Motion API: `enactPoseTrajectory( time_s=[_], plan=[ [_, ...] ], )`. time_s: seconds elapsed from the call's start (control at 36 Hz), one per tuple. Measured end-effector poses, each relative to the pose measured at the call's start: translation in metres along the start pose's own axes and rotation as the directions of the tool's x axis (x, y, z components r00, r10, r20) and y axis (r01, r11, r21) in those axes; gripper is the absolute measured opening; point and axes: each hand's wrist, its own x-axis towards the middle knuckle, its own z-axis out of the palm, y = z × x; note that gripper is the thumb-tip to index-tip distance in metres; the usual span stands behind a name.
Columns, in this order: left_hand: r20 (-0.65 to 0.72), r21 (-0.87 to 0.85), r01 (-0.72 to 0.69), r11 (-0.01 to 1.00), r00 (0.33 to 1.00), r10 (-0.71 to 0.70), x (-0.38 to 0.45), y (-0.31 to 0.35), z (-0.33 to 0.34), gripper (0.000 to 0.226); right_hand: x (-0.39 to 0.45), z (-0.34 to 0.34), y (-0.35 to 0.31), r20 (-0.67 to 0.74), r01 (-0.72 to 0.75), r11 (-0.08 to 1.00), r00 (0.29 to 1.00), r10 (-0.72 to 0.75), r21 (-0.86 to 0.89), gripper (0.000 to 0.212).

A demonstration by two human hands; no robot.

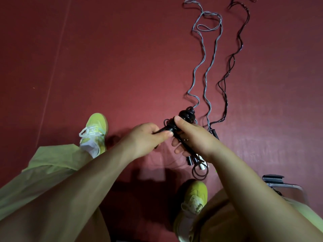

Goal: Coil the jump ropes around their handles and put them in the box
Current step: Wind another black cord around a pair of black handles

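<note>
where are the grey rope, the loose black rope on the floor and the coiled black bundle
grey rope (204,55): head view, on a straight run of the strand.
loose black rope (240,34): head view, on its upper wavy stretch.
coiled black bundle (187,114): head view, on the wound knot above the thumb.

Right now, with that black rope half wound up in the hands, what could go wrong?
The coil is bunched at the far end of the handles held by the right hand; it might slip off. The loop dangling below could unwind or snag. The left hand pinches a rope end; letting go may loosen the wraps. The grey rope and dark rope lie close by on the floor and could tangle in.
</note>
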Motion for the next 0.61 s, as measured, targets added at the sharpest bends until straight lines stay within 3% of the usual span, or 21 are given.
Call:
enactPoseTrajectory(
  time_s=[0.19, 0.31, 0.36, 0.42, 0.5, 0.56, 0.61],
  plan=[
    [-0.019, -0.022, 0.003, 1.0, 1.0, -0.004, -0.003, 0.005, 0.0, 0.034, -0.002, 0.002, -0.003, -0.021, 0.132, 0.991, 0.991, -0.132, 0.025, 0.033],
    [0.092, -0.233, -0.013, 0.972, 0.995, 0.036, -0.005, 0.009, -0.003, 0.052, -0.005, 0.003, -0.007, -0.082, 0.251, 0.968, 0.965, -0.248, 0.026, 0.034],
    [0.192, -0.33, 0.021, 0.944, 0.98, 0.045, -0.011, 0.016, -0.003, 0.032, -0.006, 0.001, -0.009, -0.12, 0.266, 0.961, 0.959, -0.255, 0.078, 0.035],
    [0.345, -0.462, 0.134, 0.877, 0.938, 0.039, -0.018, 0.022, -0.007, 0.023, -0.006, -0.001, -0.008, -0.132, 0.245, 0.961, 0.965, -0.228, 0.132, 0.04],
    [0.578, -0.636, 0.325, 0.7, 0.801, 0.153, -0.025, 0.024, -0.011, 0.058, -0.007, -0.002, -0.006, -0.024, 0.218, 0.929, 0.975, -0.221, 0.3, 0.045],
    [0.644, -0.691, 0.432, 0.58, 0.732, 0.223, -0.029, 0.024, -0.01, 0.075, -0.011, 0.0, -0.01, 0.031, 0.231, 0.889, 0.964, -0.265, 0.396, 0.045],
    [0.68, -0.715, 0.507, 0.481, 0.662, 0.314, -0.031, 0.024, -0.007, 0.077, -0.018, -0.003, -0.016, 0.019, 0.263, 0.857, 0.953, -0.302, 0.443, 0.043]
  ],
)
